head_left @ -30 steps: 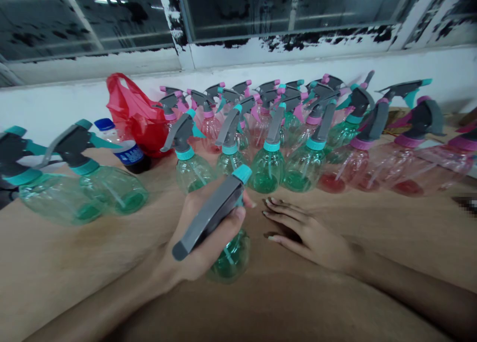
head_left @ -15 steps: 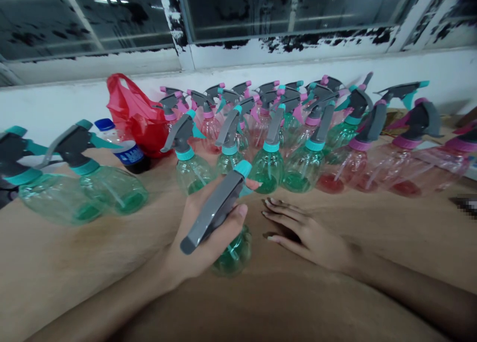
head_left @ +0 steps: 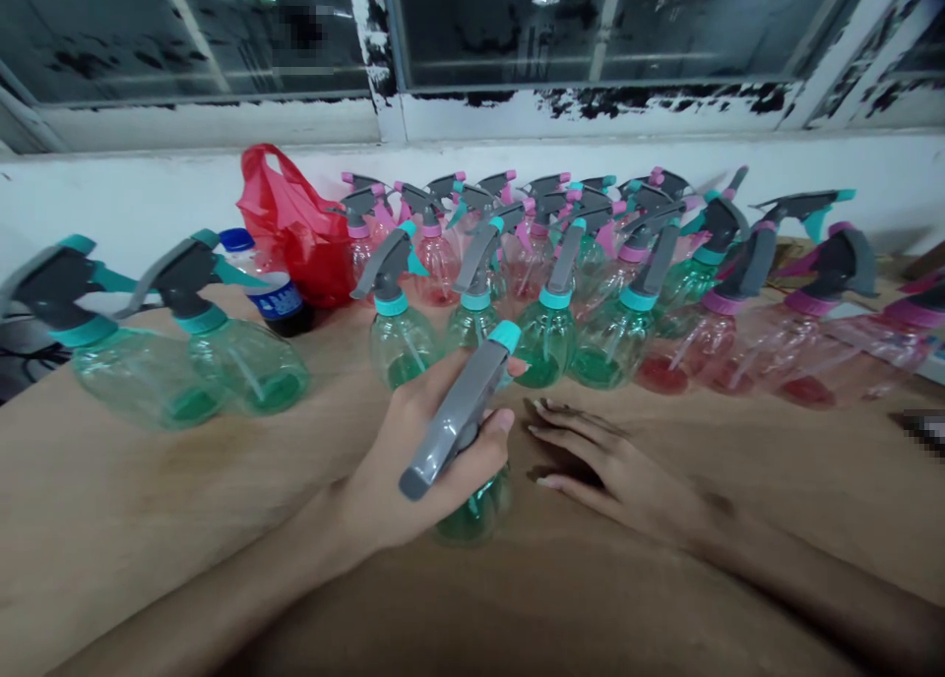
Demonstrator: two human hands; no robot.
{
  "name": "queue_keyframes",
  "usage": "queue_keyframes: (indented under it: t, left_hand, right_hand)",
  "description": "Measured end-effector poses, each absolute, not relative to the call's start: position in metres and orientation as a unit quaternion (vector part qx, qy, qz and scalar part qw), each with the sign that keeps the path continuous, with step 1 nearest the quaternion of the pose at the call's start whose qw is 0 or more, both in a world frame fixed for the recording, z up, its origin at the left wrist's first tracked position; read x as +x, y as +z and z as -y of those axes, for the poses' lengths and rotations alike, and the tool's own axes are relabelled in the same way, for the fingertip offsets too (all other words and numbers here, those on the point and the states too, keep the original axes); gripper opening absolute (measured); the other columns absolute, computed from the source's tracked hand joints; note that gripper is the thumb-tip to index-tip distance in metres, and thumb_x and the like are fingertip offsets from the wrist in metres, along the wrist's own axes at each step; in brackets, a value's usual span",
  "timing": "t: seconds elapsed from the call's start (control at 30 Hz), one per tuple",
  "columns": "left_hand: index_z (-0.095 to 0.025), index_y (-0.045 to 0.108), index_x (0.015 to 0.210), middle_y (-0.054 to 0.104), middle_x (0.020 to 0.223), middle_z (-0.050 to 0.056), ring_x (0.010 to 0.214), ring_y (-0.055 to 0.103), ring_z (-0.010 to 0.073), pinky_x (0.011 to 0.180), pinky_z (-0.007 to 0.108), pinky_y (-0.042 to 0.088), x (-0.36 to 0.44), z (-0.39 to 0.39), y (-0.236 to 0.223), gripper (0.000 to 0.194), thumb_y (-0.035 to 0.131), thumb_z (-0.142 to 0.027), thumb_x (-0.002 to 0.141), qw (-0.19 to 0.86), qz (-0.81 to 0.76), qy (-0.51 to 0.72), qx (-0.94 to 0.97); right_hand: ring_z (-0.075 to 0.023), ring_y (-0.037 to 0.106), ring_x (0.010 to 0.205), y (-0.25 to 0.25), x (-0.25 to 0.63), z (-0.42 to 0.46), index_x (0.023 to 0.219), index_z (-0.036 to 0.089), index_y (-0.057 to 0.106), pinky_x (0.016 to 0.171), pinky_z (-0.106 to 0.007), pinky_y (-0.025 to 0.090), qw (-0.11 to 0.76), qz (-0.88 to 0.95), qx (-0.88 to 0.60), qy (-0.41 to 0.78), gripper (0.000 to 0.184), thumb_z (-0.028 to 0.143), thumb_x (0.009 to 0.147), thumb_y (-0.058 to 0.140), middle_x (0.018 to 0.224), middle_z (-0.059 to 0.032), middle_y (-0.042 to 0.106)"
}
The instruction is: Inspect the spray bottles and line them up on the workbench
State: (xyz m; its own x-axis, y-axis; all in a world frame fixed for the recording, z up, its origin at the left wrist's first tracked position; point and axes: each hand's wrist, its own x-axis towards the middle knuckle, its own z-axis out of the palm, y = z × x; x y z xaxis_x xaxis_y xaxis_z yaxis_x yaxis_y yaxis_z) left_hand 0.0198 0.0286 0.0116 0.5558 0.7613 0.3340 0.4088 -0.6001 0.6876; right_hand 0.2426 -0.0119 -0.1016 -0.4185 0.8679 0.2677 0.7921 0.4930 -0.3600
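Observation:
My left hand (head_left: pixel 420 451) is wrapped round the neck of a green spray bottle (head_left: pixel 476 510), below its grey trigger head with a teal nozzle. Some green liquid shows low in the bottle, which looks upright on the wooden table. My right hand (head_left: pixel 612 465) rests on the tabletop just to the right, fingers stretched out and holding nothing. Right behind the hands is a row of spray bottles: several green ones with teal collars (head_left: pixel 546 342), then pink ones with pink collars (head_left: pixel 668 357).
Two green spray bottles (head_left: pixel 247 367) stand apart at left. Behind them are a dark drink bottle with a blue cap (head_left: pixel 275 298) and a red plastic bag (head_left: pixel 302 234). More pink and green sprayers (head_left: pixel 435 264) crowd toward the white wall (head_left: pixel 169 180) under the windows.
The whole view has shifted a little, so things appear slightly farther right. My left hand keeps its hold on the spray bottle, and my right hand stays flat on the table.

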Motion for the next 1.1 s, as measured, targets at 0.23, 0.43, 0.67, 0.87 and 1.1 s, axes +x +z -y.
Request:
queue_keyframes:
  t: [0.23, 0.43, 0.67, 0.87, 1.1]
  left_hand:
    - [-0.027, 0.056, 0.111, 0.065, 0.081, 0.001, 0.069, 0.064, 0.0200, 0.066, 0.032, 0.052, -0.018, -0.031, 0.008, 0.029, 0.049, -0.033, 0.083, 0.268, -0.379, 0.322, 0.825]
    - [-0.025, 0.056, 0.111, 0.061, 0.071, -0.002, 0.061, 0.057, 0.0173, 0.060, 0.029, 0.047, -0.067, -0.047, 0.005, 0.029, 0.051, -0.036, 0.084, 0.206, -0.456, 0.377, 0.780]
    - [-0.023, 0.057, 0.093, 0.060, 0.077, -0.002, 0.076, 0.057, 0.0184, 0.068, 0.029, 0.046, -0.100, -0.068, 0.009, 0.023, 0.054, -0.044, 0.084, 0.158, -0.490, 0.399, 0.759]
    - [-0.023, 0.052, 0.114, 0.063, 0.104, 0.004, 0.100, 0.059, 0.0249, 0.087, 0.039, 0.047, -0.106, -0.073, 0.011, 0.039, 0.057, -0.046, 0.082, 0.249, -0.444, 0.394, 0.766]
    - [-0.026, 0.026, 0.136, 0.042, 0.140, 0.010, 0.130, 0.039, 0.0273, 0.106, 0.048, 0.034, -0.135, -0.051, 0.000, 0.063, 0.058, -0.038, 0.083, 0.301, -0.422, 0.401, 0.755]
  right_hand:
    - [-0.0207, 0.055, 0.115, -0.044, 0.189, 0.018, 0.126, 0.024, 0.048, 0.097, -0.037, 0.046, 0.247, 0.839, -0.467, 0.129, 0.050, 0.049, 0.084, 0.054, 0.128, -0.0049, 0.056]
    - [-0.0202, 0.061, 0.099, -0.014, 0.122, -0.003, 0.116, 0.020, 0.055, 0.087, -0.035, 0.050, 0.285, 0.843, -0.444, 0.100, 0.048, 0.053, 0.082, 0.054, 0.113, -0.0044, 0.062]
    - [-0.0307, 0.060, 0.098, -0.020, 0.053, -0.030, 0.125, 0.012, 0.048, 0.076, -0.042, 0.051, 0.294, 0.826, -0.477, 0.065, 0.072, 0.064, 0.075, 0.053, 0.113, -0.0146, 0.061]
    - [-0.0325, 0.064, 0.084, -0.021, 0.031, -0.043, 0.123, 0.009, 0.049, 0.064, -0.041, 0.050, 0.275, 0.803, -0.527, 0.034, 0.070, 0.061, 0.076, 0.053, 0.101, -0.0175, 0.064]
    - [-0.0302, 0.065, 0.081, -0.015, 0.035, -0.061, 0.123, 0.012, 0.044, 0.061, -0.040, 0.048, 0.261, 0.796, -0.546, 0.016, 0.058, 0.047, 0.079, 0.056, 0.108, -0.0173, 0.062]
